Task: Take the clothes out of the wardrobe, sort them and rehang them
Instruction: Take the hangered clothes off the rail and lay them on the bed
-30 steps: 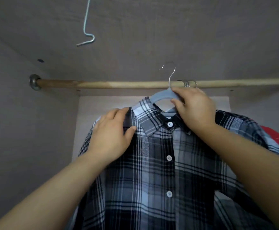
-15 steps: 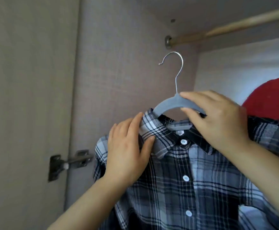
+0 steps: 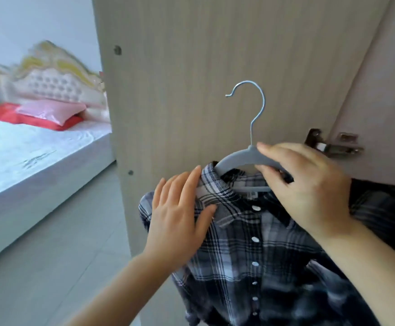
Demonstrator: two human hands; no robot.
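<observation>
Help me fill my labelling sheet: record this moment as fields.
hanger: grey curved hanger with silver wire hook, hooked on nothing
garment: black, white and grey plaid button-up shirt, on the hanger
right hand: grips the hanger's shoulder
left hand: flat on the shirt's shoulder, touching the collar
behind: pale wood-grain wardrobe door; white bed at left

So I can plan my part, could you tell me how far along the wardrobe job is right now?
Done: one plaid shirt is out on its grey hanger, the hook catching on nothing in front of the wardrobe door. In hand: the right hand grips the hanger, and the left hand rests flat on the shirt's shoulder. Left: sorting and rehanging this shirt; no rail is in view.
</observation>
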